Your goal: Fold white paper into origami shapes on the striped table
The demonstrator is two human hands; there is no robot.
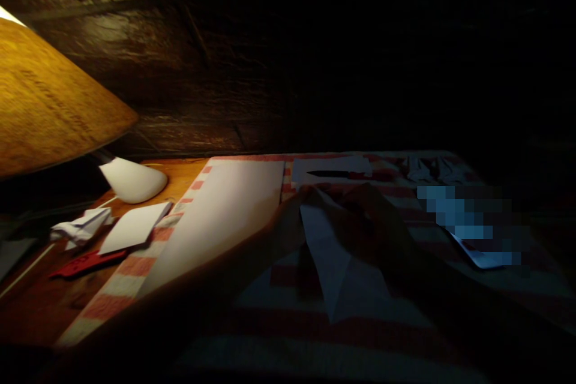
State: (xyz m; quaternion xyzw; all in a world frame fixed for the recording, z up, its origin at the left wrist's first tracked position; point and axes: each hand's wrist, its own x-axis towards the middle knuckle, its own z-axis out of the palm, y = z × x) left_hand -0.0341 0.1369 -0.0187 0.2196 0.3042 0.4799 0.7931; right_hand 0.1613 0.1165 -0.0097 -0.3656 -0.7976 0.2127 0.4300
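Observation:
Between my two hands is a sheet of white paper (330,273) with creases across it, its pointed lower end hanging toward me over a striped cloth. My left hand (297,213) pinches its upper left edge. On the paper's right side my right hand (366,222) is closed, its fingers dark and partly lost in shadow. Just beyond the hands lies a dark-bladed knife (330,174) on another piece of paper (299,168). A large white sheet (229,204) is spread to the left, partly behind my left forearm.
A lamp with a yellow shade (58,96) and white base (132,180) stands at left. Near it are crumpled paper (83,228), a folded white paper (137,225) and a red tool (90,263). Right of my hands lies a pixelated device (481,255); folded paper shapes (416,168) lie behind it.

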